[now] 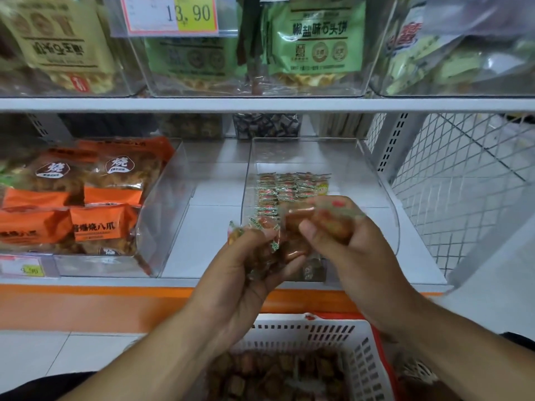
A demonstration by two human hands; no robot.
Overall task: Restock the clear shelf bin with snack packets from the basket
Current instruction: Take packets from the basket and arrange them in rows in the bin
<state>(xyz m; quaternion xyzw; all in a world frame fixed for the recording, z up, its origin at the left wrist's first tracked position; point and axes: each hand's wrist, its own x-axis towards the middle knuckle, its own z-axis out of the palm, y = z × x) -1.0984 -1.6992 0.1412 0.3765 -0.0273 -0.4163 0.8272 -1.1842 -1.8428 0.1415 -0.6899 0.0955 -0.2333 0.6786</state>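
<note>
The clear shelf bin (376, 180) stands on the lower shelf at right of centre, with rows of small brown snack packets (289, 186) stacked neatly inside it. In front of the bin's open front, my left hand (249, 267) grips a bunch of brown snack packets (292, 244). My right hand (347, 241) holds more of the same packets, blurred by motion, just above the bin's front lip. Below my wrists sits the white slotted basket (356, 351), filled with several more brown packets (275, 374).
A second clear bin (162, 204) to the left holds orange snack bags (95, 224). The upper shelf (260, 105) carries bins of green and tan bags with a 13.90 price tag (173, 14). A white wire mesh panel (463, 183) closes the right side.
</note>
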